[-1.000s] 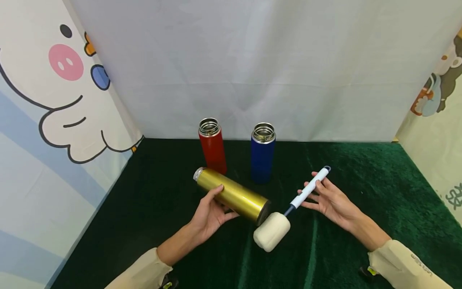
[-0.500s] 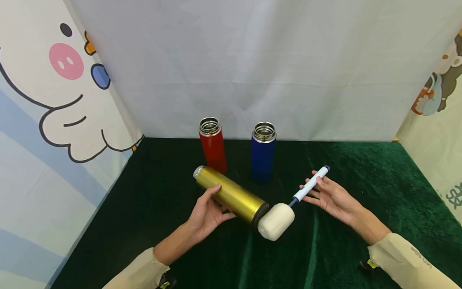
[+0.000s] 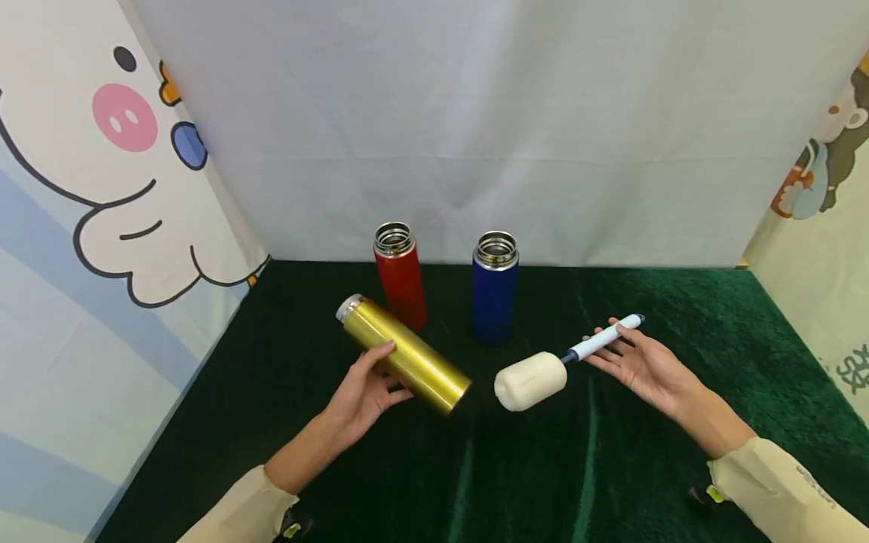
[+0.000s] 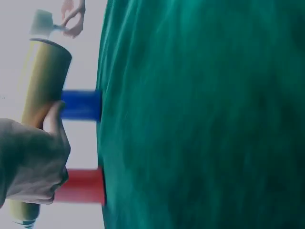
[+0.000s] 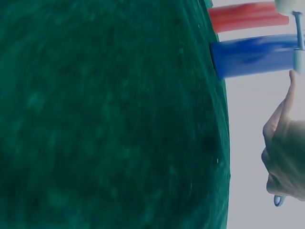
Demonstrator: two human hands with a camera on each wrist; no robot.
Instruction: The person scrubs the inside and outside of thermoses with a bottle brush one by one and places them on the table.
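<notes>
My left hand (image 3: pixel 363 392) grips a gold flask (image 3: pixel 403 353) round its middle and holds it tilted above the green cloth, open end pointing right and toward me. In the left wrist view the gold flask (image 4: pixel 40 95) runs past the left hand (image 4: pixel 33 162). My right hand (image 3: pixel 634 358) holds the white handle of a sponge brush (image 3: pixel 569 357). Its cream foam head (image 3: pixel 529 381) hangs just right of the flask's mouth, apart from it. The right wrist view shows the right hand (image 5: pixel 286 157) and a strip of the handle (image 5: pixel 299 47).
A red flask (image 3: pixel 399 273) and a blue flask (image 3: pixel 494 285) stand upright and open at the back of the green velvet cloth (image 3: pixel 475 483). White fabric walls close the back and sides, with a cartoon pig print (image 3: pixel 122 113) on the left.
The foam head has pulled away from the gold flask's mouth and moved up and right. My left hand has carried the flask left and slightly up, opening a gap between them.
</notes>
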